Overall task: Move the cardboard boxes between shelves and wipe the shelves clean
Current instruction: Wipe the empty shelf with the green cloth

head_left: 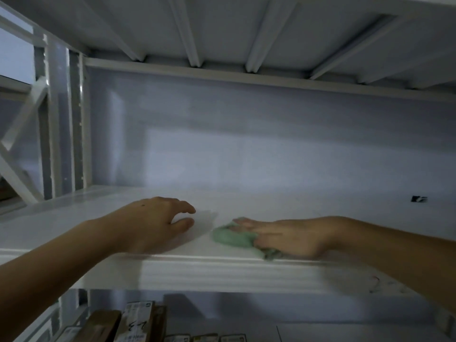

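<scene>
The right hand (286, 236) presses flat fingers on the green cloth (234, 236) at the white shelf's (271, 206) near edge, the left hand (158, 223) rests loosely spread nearby, and a careless sweep could drag the cloth off onto the cardboard boxes (128, 322) below.

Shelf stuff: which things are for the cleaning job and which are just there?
For the job: green cloth under the right hand; white shelf; cardboard boxes below; left hand.
Just there: small dark mark on the wall.
</scene>
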`<action>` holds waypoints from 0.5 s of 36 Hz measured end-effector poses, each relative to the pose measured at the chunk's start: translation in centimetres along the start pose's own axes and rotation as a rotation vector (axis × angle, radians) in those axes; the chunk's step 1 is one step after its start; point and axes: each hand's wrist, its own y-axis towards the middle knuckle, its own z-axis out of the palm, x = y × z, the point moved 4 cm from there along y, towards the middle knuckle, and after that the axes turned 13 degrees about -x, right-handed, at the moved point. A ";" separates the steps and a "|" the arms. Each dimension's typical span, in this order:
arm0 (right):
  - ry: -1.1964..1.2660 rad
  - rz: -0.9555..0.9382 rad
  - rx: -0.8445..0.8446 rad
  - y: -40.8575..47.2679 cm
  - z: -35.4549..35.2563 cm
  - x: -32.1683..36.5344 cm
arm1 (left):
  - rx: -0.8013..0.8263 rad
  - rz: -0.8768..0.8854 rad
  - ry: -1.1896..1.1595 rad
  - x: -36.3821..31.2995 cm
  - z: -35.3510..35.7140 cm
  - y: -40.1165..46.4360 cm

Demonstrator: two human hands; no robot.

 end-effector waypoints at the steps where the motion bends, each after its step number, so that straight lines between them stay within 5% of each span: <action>1: -0.022 0.075 -0.002 0.2 -0.7 -2.8 | -0.002 0.004 0.001 0.2 -0.3 0.0; 5: -0.214 0.413 -0.071 0.9 -3.0 -14.6 | -0.011 0.005 0.008 1.4 -1.1 -0.5; 9: -0.197 0.659 -0.031 6.1 -4.1 -16.5 | -0.008 0.019 0.039 3.0 -1.4 -0.5; 12: -0.227 0.584 0.020 12.9 -3.5 -10.7 | -0.020 0.000 0.019 4.6 -1.7 -0.2; 18: 0.069 0.021 -0.009 21.0 2.6 8.6 | -0.083 -0.027 -0.029 7.2 -3.0 0.9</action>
